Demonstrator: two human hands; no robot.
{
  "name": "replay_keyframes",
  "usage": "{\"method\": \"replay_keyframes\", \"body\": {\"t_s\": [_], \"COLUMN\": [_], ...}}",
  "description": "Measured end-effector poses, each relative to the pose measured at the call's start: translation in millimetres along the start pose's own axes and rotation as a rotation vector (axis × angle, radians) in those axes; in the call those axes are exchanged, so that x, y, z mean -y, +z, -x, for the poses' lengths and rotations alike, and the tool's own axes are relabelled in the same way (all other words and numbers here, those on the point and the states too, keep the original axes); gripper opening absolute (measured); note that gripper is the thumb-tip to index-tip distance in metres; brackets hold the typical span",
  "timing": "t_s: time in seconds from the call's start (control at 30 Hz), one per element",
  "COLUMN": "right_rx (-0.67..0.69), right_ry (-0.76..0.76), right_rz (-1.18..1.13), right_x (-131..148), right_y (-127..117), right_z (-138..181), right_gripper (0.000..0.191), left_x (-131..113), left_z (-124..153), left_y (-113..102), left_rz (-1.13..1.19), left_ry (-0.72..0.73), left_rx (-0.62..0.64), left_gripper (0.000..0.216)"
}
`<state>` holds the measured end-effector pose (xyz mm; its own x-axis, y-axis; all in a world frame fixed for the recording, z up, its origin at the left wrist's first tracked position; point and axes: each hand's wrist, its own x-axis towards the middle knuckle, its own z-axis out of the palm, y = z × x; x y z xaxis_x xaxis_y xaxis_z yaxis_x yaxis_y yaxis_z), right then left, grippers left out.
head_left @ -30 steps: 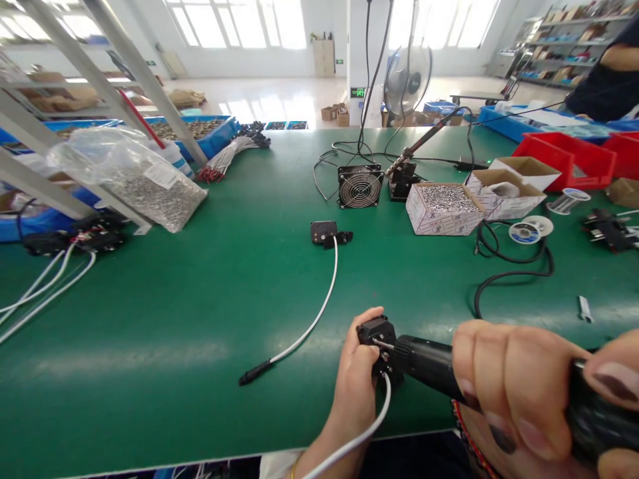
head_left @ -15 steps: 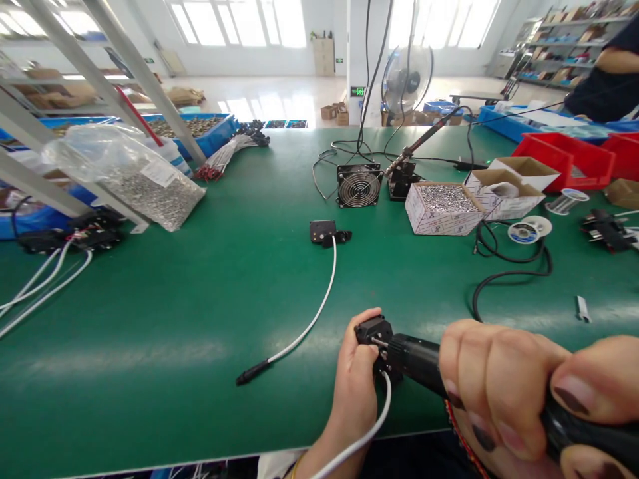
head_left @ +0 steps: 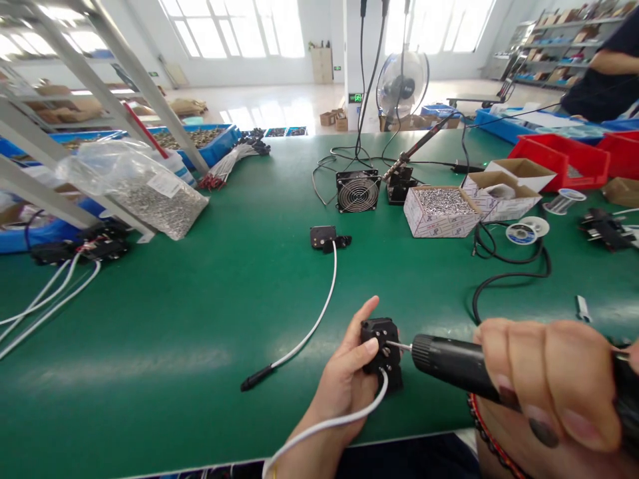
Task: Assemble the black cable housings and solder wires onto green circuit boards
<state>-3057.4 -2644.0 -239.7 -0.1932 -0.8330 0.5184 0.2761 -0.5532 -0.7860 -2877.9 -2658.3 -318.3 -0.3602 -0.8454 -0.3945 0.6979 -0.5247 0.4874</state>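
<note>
My left hand [head_left: 344,372] holds a small black plastic housing [head_left: 387,332] with screws in its face, thumb on the front and index finger raised off it. A white cable [head_left: 344,422] runs from the housing down over my wrist. In my right hand [head_left: 554,379] is a black electric screwdriver [head_left: 454,362], its fingers wrapped round the body. The thin bit points left and its tip meets the housing's face by the screws. Beyond my hands a similar black housing [head_left: 323,237] lies on the green table, its white cable [head_left: 327,299] ending in a black plug [head_left: 256,378].
At the back stand a small square fan [head_left: 358,191], a soldering iron [head_left: 419,146] in its holder and a carton of small metal parts [head_left: 442,211]. Solder spools [head_left: 522,231] and red bins [head_left: 559,159] are right. A bag of metal parts [head_left: 164,199] leans left by a metal frame.
The screwdriver has drawn back to the right, showing more of its bit. My left hand has turned the housing's face more toward me, and its index finger has lifted.
</note>
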Motion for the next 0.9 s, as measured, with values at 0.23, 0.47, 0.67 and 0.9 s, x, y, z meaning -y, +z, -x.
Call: {"method": "replay_keyframes", "body": {"t_s": [0.23, 0.47, 0.67, 0.9], "right_rx": [-0.138, -0.136, -0.066, -0.066], "right_ry": [-0.013, -0.047, 0.051, 0.072], "right_rz": [-0.082, -0.051, -0.028, 0.002], "right_x": [-4, -6, 0, 0], "right_y": [12, 20, 27, 30], "right_z": [-1, 10, 12, 14], "right_gripper": [0.021, 0.021, 0.027, 0.029], "left_x": [-2, 1, 0, 3], "left_z": [0, -15, -20, -23], "left_y": [-3, 4, 4, 7], "left_rz": [-0.050, -0.152, -0.220, -0.201], "left_ry": [-0.044, 0.191, 0.292, 0.315], "left_rx": [0.014, -0.231, -0.232, -0.267], "left_gripper": [0.054, 0.043, 0.030, 0.028]}}
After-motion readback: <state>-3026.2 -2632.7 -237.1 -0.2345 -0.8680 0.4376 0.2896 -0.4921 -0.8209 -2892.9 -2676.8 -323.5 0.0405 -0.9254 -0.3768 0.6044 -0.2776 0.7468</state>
